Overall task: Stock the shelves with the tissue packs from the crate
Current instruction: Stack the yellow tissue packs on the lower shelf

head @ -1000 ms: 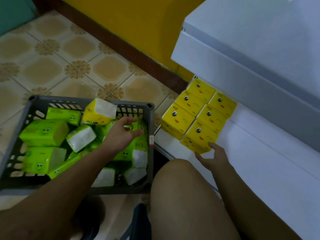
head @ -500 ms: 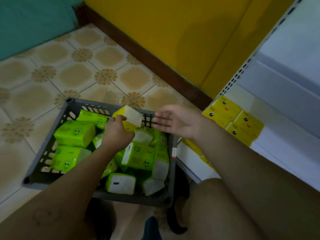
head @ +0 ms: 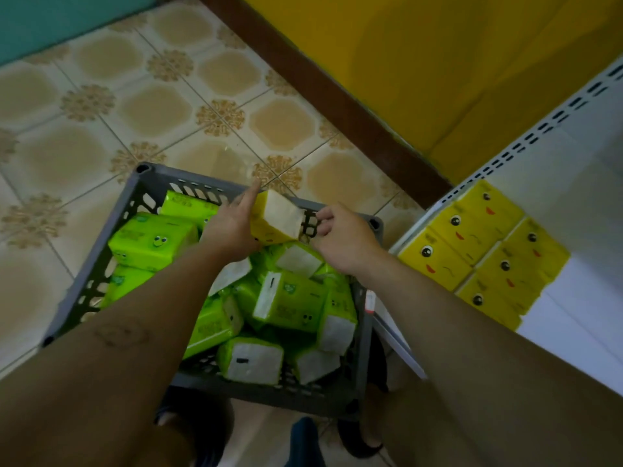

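Left hand (head: 232,228) grips yellow pack (head: 277,220) at 12 o'clock rim of crate (head: 144,187); right hand (head: 347,242) curls at its end, hold unclear: firm that before releasing toward shelf (head: 573,335), 3 o'clock.

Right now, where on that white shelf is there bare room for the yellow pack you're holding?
Bare white shelf lies beside the yellow packs, on their near side and to their right. The grey crate is crowded with green packs.

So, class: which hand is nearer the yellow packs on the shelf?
Right. The right hand sits over the crate, left of the shelved packs; the left hand is farther left, holding a yellow pack.
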`<control>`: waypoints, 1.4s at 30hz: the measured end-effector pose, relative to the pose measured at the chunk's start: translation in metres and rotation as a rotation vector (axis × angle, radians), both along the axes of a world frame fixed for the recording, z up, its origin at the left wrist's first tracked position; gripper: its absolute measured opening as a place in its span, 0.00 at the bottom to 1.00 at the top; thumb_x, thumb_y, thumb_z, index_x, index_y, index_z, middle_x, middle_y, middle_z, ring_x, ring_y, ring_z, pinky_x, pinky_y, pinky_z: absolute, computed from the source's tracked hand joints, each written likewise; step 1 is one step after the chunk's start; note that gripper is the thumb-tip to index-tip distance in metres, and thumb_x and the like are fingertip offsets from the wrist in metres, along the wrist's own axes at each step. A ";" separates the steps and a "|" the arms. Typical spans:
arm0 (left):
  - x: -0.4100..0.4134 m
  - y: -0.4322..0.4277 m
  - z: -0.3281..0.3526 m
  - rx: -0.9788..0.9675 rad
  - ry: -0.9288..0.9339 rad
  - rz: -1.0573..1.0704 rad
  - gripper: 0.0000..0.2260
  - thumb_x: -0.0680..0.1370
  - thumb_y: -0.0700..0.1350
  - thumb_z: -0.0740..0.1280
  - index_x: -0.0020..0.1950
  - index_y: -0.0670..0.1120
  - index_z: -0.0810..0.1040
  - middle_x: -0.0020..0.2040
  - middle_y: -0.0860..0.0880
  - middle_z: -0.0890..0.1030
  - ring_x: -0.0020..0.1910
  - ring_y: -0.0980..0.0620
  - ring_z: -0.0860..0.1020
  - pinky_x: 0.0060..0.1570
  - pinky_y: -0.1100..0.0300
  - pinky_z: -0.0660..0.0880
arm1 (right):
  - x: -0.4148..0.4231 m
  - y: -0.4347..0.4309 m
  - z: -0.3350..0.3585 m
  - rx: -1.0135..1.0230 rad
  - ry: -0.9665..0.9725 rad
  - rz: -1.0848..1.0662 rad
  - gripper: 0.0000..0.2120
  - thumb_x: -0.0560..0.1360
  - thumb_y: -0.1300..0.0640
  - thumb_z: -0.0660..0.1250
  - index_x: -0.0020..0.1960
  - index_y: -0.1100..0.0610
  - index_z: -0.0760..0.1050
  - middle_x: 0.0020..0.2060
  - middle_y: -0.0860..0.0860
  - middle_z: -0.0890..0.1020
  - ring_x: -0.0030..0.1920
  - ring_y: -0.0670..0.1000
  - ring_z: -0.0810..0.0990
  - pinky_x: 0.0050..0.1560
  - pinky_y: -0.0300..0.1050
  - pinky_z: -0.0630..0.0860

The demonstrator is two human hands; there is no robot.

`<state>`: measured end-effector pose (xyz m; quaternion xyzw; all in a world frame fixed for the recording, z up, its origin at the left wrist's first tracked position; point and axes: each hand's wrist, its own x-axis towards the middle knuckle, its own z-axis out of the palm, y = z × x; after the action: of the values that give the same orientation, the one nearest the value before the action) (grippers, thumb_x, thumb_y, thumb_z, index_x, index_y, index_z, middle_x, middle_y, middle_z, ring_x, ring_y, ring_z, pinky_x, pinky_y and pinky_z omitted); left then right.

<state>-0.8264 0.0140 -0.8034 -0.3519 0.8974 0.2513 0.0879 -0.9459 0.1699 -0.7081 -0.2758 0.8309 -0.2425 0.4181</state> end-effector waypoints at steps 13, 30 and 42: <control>-0.008 0.013 0.002 0.097 0.092 0.155 0.28 0.69 0.45 0.76 0.62 0.44 0.65 0.56 0.39 0.76 0.54 0.37 0.75 0.42 0.46 0.73 | 0.003 0.016 0.000 0.052 -0.073 0.171 0.24 0.77 0.58 0.68 0.71 0.54 0.65 0.55 0.50 0.74 0.49 0.50 0.76 0.45 0.45 0.75; -0.054 0.063 0.125 0.471 0.097 -0.226 0.28 0.70 0.59 0.74 0.66 0.51 0.71 0.59 0.50 0.78 0.57 0.49 0.77 0.56 0.48 0.75 | -0.023 0.073 0.041 -0.184 0.062 -0.107 0.46 0.67 0.53 0.78 0.77 0.49 0.57 0.71 0.52 0.63 0.69 0.52 0.66 0.66 0.50 0.69; -0.070 0.254 0.202 1.028 0.447 0.000 0.22 0.70 0.66 0.68 0.58 0.55 0.78 0.56 0.53 0.81 0.55 0.50 0.79 0.48 0.53 0.77 | -0.049 0.301 0.114 -0.570 -0.536 -0.721 0.13 0.77 0.61 0.65 0.62 0.58 0.76 0.59 0.56 0.81 0.58 0.56 0.80 0.61 0.54 0.77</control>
<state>-0.8966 0.2681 -0.6016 -0.2019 0.6563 0.7249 0.0556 -0.9946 0.4710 -0.5939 -0.0038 0.6381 -0.6489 0.4144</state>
